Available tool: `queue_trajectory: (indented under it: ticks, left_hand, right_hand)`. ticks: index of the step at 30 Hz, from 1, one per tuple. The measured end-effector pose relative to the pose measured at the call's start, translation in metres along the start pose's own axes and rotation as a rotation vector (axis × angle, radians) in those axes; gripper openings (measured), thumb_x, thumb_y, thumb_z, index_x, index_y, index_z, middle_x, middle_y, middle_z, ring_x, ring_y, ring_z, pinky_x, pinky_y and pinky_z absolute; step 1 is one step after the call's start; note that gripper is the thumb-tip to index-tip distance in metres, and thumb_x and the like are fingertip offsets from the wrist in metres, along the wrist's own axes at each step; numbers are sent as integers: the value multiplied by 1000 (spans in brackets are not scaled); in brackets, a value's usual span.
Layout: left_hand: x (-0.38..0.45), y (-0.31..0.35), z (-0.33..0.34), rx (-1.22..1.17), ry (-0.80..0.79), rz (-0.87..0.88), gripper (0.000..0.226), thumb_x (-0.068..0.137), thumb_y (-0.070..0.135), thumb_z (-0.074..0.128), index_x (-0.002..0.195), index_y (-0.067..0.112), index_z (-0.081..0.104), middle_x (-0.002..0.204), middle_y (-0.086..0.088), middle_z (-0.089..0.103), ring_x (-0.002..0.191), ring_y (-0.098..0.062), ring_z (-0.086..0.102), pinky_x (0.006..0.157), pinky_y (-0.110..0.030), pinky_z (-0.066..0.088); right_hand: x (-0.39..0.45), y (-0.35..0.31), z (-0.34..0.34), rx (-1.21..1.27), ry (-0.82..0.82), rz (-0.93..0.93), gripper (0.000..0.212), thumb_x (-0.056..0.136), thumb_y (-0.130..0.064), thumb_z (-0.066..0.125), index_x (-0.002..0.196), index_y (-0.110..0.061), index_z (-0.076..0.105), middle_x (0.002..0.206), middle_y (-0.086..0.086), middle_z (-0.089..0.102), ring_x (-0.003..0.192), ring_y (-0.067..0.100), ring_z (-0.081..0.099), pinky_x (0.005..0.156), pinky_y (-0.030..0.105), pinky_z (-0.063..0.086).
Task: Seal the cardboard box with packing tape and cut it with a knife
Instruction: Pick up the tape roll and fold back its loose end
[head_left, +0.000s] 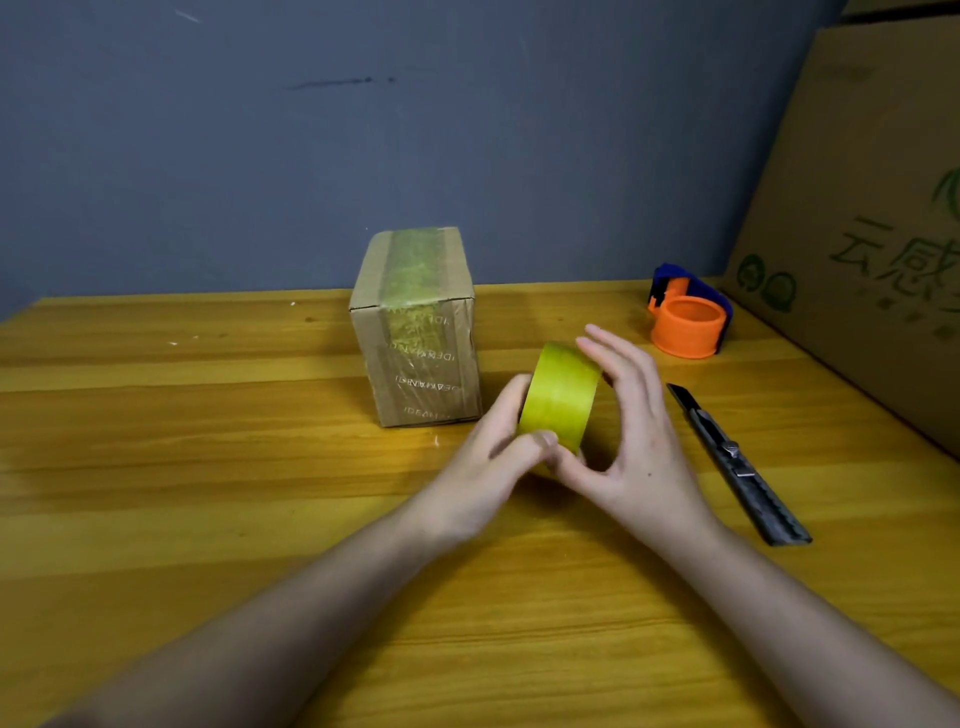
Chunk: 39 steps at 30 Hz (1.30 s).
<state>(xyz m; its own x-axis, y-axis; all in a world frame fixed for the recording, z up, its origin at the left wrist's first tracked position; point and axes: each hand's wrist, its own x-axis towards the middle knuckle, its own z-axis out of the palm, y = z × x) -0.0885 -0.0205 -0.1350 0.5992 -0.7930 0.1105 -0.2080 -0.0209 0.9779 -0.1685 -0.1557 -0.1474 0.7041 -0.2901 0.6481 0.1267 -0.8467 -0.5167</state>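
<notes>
A small cardboard box (421, 332) stands upright on the wooden table (182, 467), with yellowish tape running over its top and down its front. Just right of it, both hands hold a roll of yellow packing tape (560, 397) on edge above the table. My left hand (488, 457) grips the roll's left side, thumb on its lower face. My right hand (631, 436) cups the right side, its thumb meeting the left thumb at the roll's lower edge. A dark utility knife (737, 465) lies on the table to the right, untouched.
An orange and blue tape dispenser (688, 325) sits at the back right. A large printed cardboard carton (872, 234) leans along the table's right edge. A grey-blue wall (363, 130) stands behind the table.
</notes>
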Motion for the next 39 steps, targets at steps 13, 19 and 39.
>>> queue_trajectory:
  ticks: [13, 19, 39]
  left_hand:
    - [2, -10, 4, 126, 97, 42, 50, 63, 64, 44, 112, 57, 43, 130, 20, 52, 123, 0, 48, 99, -15, 41]
    - [2, -7, 4, 185, 81, 62, 77, 69, 58, 44, 137, 24, 36, 135, 7, 51, 120, -3, 47, 103, -26, 41]
    - [5, -6, 2, 159, 46, 84, 67, 63, 61, 43, 122, 30, 46, 127, 2, 57, 112, -5, 53, 82, -1, 40]
  right_hand:
    - [2, -12, -1, 4, -24, -97, 36, 77, -34, 64, 110, -20, 65, 122, -7, 52, 118, 10, 48, 102, 14, 30]
    - [3, -15, -1, 78, -33, -18, 31, 73, -36, 62, 101, -23, 66, 118, -12, 50, 117, 5, 44, 98, 9, 28]
    - [1, -15, 1, 58, -29, -2, 18, 70, -34, 62, 84, -23, 64, 118, -12, 49, 114, 8, 42, 95, 8, 26]
